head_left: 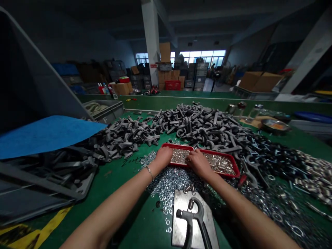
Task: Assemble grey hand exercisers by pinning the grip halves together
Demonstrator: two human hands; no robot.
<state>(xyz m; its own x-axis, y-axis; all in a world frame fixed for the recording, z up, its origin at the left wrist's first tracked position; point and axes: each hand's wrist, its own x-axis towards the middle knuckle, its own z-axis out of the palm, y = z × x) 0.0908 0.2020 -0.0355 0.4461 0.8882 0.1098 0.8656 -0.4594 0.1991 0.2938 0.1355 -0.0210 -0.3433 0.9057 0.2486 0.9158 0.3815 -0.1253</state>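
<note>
both hands at the red tray point(235, 170), mid-table, just past the washers point(168, 183). left hand point(164, 155) sits on the tray's near-left corner, fingers bent over the rim into the silver parts point(220, 162). right hand point(198, 162) is just beside it to the right, knuckles up, fingertips dug into the same parts. can't tell if either hand is actually gripping anything, the fingertips are hidden. bracelet point(149, 170) on the left wrist.

the tray is full of the small silver parts and lies flat on the green table point(112, 178). washers spread from the tray's near edge toward the camera and reach a steel plate point(178, 207) with a grey handle piece point(193, 215) lying on it.

behind the tray: a big heap of grey castings point(197, 122), right up against the far rim. right of the tray: loose mixed hardware point(306, 173). far left: a blue sheet point(44, 133) above a grey bin point(46, 193) holding more grey pieces.
</note>
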